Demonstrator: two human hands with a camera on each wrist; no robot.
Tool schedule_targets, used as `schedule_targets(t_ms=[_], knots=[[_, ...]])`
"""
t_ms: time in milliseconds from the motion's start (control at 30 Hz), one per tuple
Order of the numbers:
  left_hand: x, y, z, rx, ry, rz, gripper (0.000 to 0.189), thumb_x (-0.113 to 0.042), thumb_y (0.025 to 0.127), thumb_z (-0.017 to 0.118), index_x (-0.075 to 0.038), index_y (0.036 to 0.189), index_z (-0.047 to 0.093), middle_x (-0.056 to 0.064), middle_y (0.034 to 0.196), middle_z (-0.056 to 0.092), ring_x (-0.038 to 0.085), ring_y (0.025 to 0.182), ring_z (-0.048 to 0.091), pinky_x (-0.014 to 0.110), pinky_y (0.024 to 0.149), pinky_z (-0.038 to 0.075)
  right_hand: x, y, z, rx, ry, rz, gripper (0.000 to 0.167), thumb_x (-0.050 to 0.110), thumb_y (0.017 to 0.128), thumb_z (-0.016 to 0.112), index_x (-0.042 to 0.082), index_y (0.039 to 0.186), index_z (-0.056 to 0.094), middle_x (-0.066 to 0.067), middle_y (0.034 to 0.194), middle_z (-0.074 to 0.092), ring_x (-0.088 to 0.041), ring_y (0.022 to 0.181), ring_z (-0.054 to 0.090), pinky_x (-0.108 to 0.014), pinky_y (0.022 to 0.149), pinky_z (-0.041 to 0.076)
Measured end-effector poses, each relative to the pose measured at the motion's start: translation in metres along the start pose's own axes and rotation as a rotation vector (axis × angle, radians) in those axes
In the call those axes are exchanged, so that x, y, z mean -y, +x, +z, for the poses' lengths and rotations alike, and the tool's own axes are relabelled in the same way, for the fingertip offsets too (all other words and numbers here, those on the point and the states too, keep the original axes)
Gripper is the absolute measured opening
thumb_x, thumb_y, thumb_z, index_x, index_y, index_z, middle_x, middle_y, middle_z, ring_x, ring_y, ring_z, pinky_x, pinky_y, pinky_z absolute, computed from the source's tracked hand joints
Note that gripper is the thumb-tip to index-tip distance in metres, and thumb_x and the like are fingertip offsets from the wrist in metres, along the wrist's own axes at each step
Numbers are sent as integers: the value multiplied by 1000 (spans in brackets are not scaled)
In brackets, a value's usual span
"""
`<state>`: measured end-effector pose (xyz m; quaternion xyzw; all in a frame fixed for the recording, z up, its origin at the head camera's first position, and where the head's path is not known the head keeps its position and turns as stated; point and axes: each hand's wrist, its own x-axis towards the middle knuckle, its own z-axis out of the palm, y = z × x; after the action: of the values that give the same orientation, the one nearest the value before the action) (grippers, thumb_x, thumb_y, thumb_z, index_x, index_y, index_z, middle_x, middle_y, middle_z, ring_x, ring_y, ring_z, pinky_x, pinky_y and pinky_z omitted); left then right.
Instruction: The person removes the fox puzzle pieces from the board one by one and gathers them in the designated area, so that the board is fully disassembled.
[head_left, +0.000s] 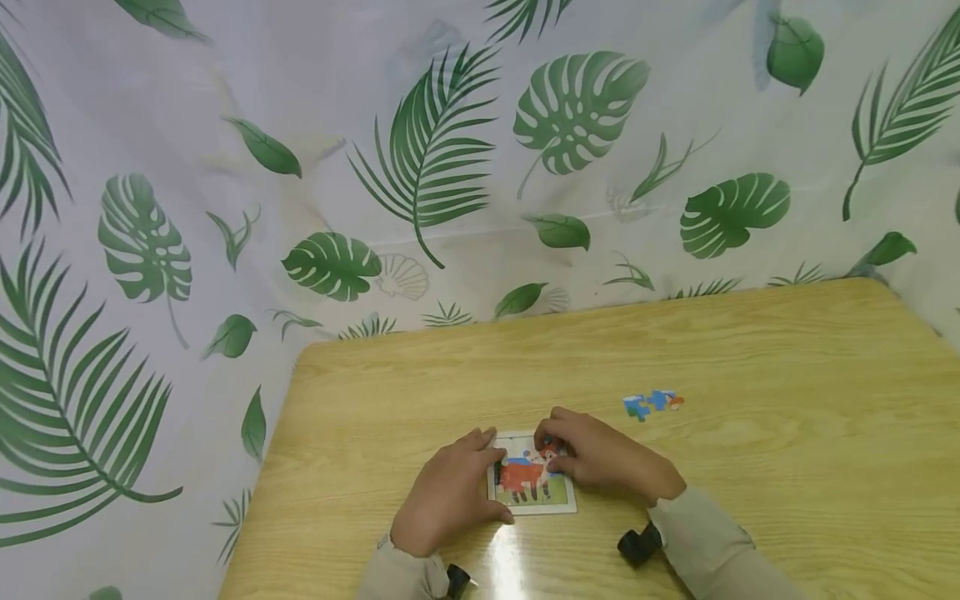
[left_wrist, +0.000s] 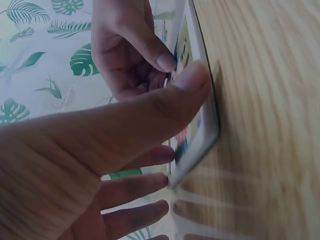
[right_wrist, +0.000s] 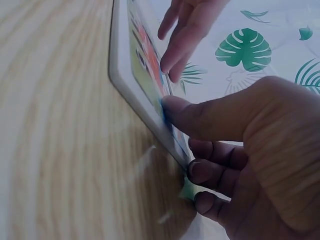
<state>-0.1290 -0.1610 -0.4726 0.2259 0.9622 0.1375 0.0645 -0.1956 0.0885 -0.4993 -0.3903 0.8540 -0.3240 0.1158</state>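
Observation:
A small jigsaw puzzle [head_left: 525, 487] in a white frame tray lies on the table and pictures a red animal on grass. My left hand [head_left: 448, 492] steadies its left side, the thumb on the near frame edge and the other fingers spread fairly straight along the far left part. At the upper right of the picture, my right hand [head_left: 600, 450] has curled fingers and pinches a puzzle piece [head_left: 550, 451] with red on it, low over the picture. Fingers hide most of that piece. In the right wrist view, the right thumb [right_wrist: 177, 107] overlaps the picture's edge.
Beyond the right hand, a few loose blue puzzle pieces [head_left: 654, 402] lie close together on the wooden table [head_left: 787, 400]. A white curtain with green leaves [head_left: 450, 167] hangs behind the table and along its left side.

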Motion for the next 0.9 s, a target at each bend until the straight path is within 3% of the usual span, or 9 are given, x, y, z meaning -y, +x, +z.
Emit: schedule_targets(t_ms=[367,533,733,900], knots=[[4,-2,1,8,-42,-2,80,-45,70,94,-9,137,69,12,155,50,35,141,49,49,110,46,3,0,0,-26,-25,-26,19,8,95,74,15,107,62,3,100,52,-11,79,46,-30,71,43],[2,-3,2,27,-33,-19,80,-46,71,93,-10,138,68,11,156,48,35,142,48,49,109,46,4,0,3,-48,-10,-21,22,5,94,75,16,105,59,0,106,45,-14,85,47,-30,75,44],[0,-4,3,23,-10,-25,80,-47,71,93,-10,138,68,11,156,48,35,142,48,48,109,46,4,2,5,-66,-7,-34,20,7,95,74,17,101,57,2,104,48,-13,85,48,-29,75,45],[-2,-3,2,14,-25,-28,82,-47,71,93,-9,139,67,13,156,48,36,142,47,49,110,46,3,2,5,-109,-13,-16,23,7,95,73,13,110,57,2,106,52,-13,87,51,-31,77,48]])
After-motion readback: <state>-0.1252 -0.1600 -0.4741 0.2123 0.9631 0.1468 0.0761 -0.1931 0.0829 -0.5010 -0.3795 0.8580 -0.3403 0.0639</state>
